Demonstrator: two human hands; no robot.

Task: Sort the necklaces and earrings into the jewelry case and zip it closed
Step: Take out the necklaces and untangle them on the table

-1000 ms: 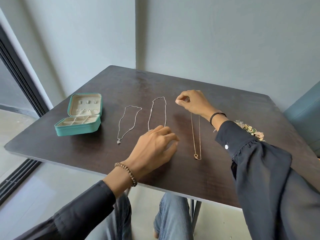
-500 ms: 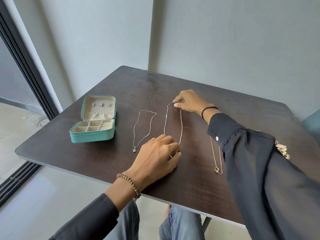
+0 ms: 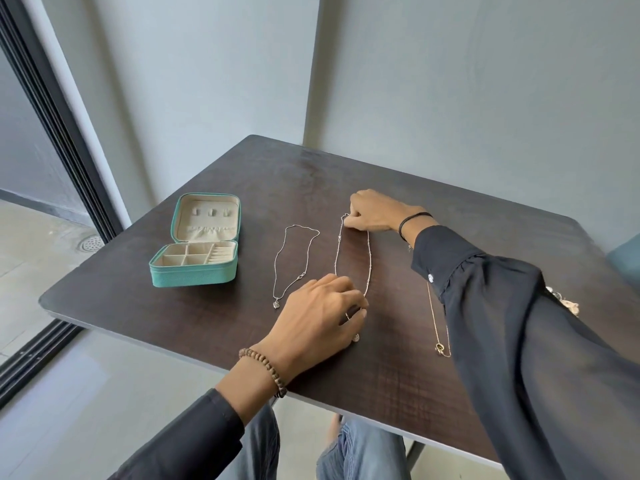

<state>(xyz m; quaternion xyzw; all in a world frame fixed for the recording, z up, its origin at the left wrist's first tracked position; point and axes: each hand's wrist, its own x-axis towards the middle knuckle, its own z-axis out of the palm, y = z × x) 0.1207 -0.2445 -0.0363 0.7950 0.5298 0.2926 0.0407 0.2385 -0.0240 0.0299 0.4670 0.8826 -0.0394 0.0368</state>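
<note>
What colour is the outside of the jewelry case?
Teal green, with a cream lining inside; the jewelry case shows best in the head view.

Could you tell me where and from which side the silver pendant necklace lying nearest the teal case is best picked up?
Probably at the far, top end of the silver pendant necklace, pinched from above. It lies flat on the table as a long narrow loop with the pendant at the near end, so lifting the far bend lets both strands hang together. Both hands are busy with the middle necklace.
</note>
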